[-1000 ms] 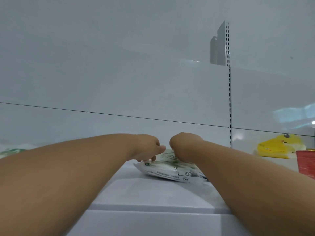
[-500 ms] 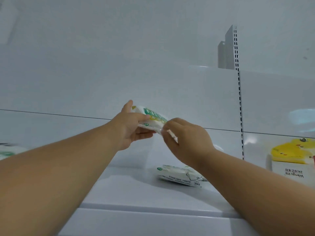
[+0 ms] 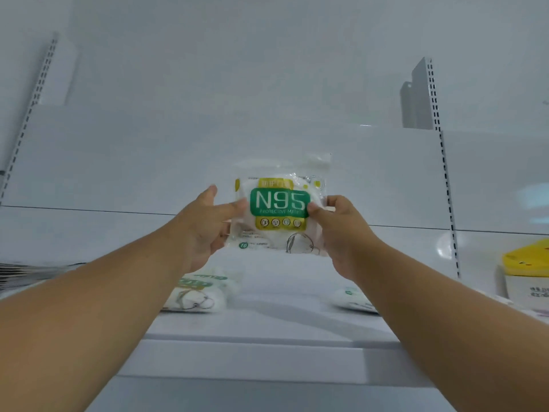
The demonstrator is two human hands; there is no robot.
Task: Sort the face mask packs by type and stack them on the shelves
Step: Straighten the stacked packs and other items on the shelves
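Clear plastic wraps the N95 pack, which both hands hold up in the air above the shelf, its printed face turned to the camera. The left hand grips the left edge of the pack, with the thumb on the front near the green label and the fingers behind. The right hand pinches the right edge in the same way, thumb on the front. The pack stands nearly upright and does not touch the shelf.

Below the pack, two more packs lie flat on the shelf: one pack to the lower left, partly hidden by the left arm, and a second pack to the lower right, partly hidden by the right arm. Far to the right of the N95 pack, past a slotted upright, stands a yellow box.
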